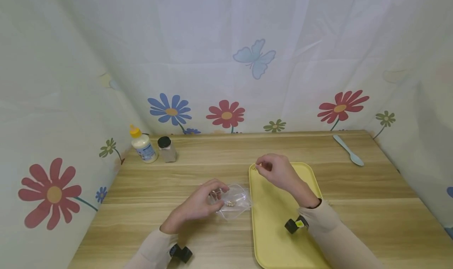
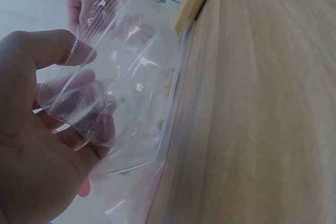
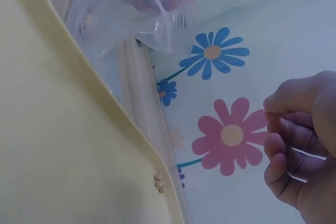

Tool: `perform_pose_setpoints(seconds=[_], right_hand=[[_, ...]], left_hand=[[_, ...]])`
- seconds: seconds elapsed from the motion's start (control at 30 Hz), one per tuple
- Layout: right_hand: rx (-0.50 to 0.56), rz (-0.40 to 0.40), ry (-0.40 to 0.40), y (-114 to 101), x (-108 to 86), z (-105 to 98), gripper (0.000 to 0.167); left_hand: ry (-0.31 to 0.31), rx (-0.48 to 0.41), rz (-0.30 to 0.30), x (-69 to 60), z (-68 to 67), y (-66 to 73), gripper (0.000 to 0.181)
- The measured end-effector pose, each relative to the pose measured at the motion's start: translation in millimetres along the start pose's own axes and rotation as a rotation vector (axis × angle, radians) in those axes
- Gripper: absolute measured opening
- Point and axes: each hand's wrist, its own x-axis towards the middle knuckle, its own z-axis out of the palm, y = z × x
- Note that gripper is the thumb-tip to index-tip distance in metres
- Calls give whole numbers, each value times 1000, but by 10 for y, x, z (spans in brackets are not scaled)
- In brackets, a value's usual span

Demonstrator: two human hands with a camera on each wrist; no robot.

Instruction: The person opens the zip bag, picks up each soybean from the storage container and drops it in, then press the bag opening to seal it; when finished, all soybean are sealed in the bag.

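My left hand holds the mouth of a clear plastic zip bag; in the left wrist view the thumb is at its edge and the fingers show through the plastic. Several small beige pieces lie in the bag, which rests on the table against the tray's left side. Above the far left corner of the yellow tray is my right hand, thumb and index fingertips together. In the right wrist view nothing shows between those fingertips. A few small beige pieces sit in that tray corner.
A squeeze bottle with a yellow cap and a black-lidded jar stand at the table's far left. At the far right lies a pale blue spoon. A flowered curtain hangs behind the wooden table.
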Motion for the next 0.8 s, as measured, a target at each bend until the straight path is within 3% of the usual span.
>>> perform_pose_setpoints(seconds=[0.53, 0.8], right_hand=[[45, -39, 25, -123, -76, -49, 6], [77, -123, 25, -198, -104, -21, 7]], left_hand=[[1, -5, 25, -2, -6, 18, 38], [-7, -9, 28, 1, -8, 15, 38]])
